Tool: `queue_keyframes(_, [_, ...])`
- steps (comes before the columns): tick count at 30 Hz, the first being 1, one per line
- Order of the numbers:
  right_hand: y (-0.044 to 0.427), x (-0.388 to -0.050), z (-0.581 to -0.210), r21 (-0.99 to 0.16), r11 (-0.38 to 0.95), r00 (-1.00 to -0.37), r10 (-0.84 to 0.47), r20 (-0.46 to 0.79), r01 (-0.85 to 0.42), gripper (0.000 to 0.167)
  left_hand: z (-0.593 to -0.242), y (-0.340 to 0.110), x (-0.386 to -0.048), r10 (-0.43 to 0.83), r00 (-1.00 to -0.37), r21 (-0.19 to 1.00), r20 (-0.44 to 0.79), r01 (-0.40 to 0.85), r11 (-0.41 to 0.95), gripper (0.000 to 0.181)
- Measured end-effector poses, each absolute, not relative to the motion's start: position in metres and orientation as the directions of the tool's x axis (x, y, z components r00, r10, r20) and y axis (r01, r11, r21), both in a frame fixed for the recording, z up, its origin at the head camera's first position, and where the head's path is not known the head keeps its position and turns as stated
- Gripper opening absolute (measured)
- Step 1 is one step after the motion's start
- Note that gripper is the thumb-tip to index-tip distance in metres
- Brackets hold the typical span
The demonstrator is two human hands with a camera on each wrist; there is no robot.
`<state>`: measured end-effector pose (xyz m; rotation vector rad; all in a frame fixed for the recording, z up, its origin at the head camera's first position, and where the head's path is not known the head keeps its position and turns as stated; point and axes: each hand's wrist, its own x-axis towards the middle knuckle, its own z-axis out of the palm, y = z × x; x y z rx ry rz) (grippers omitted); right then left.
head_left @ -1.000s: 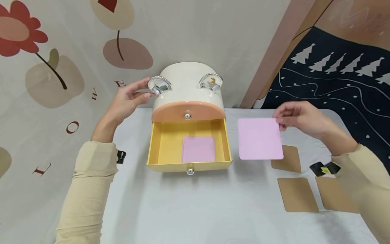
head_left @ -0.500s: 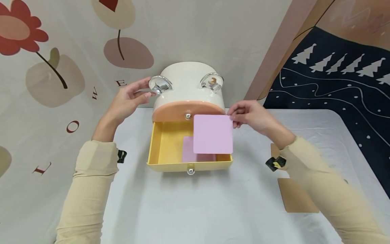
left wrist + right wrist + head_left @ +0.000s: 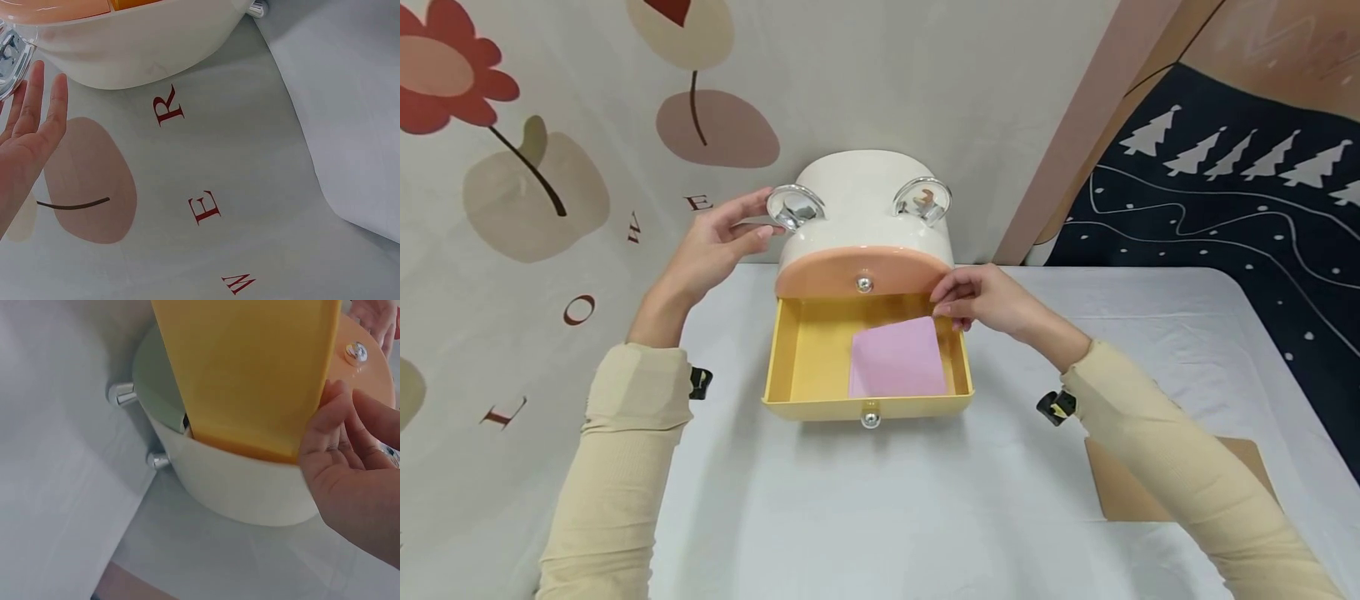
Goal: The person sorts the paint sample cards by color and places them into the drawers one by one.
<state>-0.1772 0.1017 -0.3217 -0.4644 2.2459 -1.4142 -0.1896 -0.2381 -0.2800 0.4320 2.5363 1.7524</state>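
A small white cabinet with silver round ears stands against the wall, its yellow drawer pulled out. My right hand reaches over the drawer's right side and pinches the upper right corner of a square pink card. That card lies low inside the drawer, over another pink card almost entirely covered by it. In the right wrist view the drawer's side hides the cards. My left hand touches the left silver ear; the left wrist view shows straight fingers beside it.
Above the yellow drawer is an orange drawer front, closed, with a silver knob. Brown square cards lie on the white tablecloth, partly under my right forearm. Behind the cabinet rises a printed wall.
My right hand has carried the pink card leftward from beside the cabinet, then lowered it into the yellow drawer over the other card. The left hand has stayed at the ear.
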Motion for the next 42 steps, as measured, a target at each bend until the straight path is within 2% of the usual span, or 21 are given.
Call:
queue_keyframes(8, [0.123, -0.167, -0.314, -0.906, 0.418, -0.850, -0.501, -0.164, -0.071, 0.020, -0.279, -0.240, -0.189, 0.232, -0.965, 0.914, 0.120, 0.198, 0.354, 0.050])
queue_keyframes(14, [0.130, -0.139, -0.307, -0.942, 0.321, -0.813, -0.573, -0.106, -0.103, 0.018, -0.280, -0.241, -0.190, 0.235, -0.962, 0.919, 0.137, 0.212, 0.333, 0.050])
queue_keyframes(18, [0.125, -0.119, -0.310, -0.963, 0.248, -0.759, -0.646, -0.086, -0.102, 0.018, -0.279, -0.241, -0.189, 0.235, -0.963, 0.917, 0.133, 0.210, 0.340, 0.050])
queue_keyframes(26, [0.105, -0.086, -0.334, -0.991, 0.081, -0.592, -0.806, 0.000, -0.110, 0.022, -0.280, -0.239, -0.189, 0.244, -0.959, 0.920, 0.147, 0.224, 0.323, 0.050])
queue_keyframes(30, [0.095, -0.076, -0.348, -0.994, 0.082, -0.547, -0.836, -0.029, -0.073, 0.027, -0.280, -0.239, -0.190, 0.244, -0.958, 0.922, 0.152, 0.227, 0.315, 0.049])
queue_keyframes(34, [0.083, -0.069, -0.369, -0.990, 0.137, -0.538, -0.838, -0.092, -0.045, 0.034, -0.280, -0.238, -0.190, 0.240, -0.959, 0.921, 0.150, 0.224, 0.319, 0.050])
queue_keyframes(42, [0.071, -0.066, -0.387, -0.988, 0.139, -0.580, -0.811, -0.078, -0.061, 0.038, -0.281, -0.238, -0.189, 0.237, -0.963, 0.920, 0.132, 0.207, 0.331, 0.051])
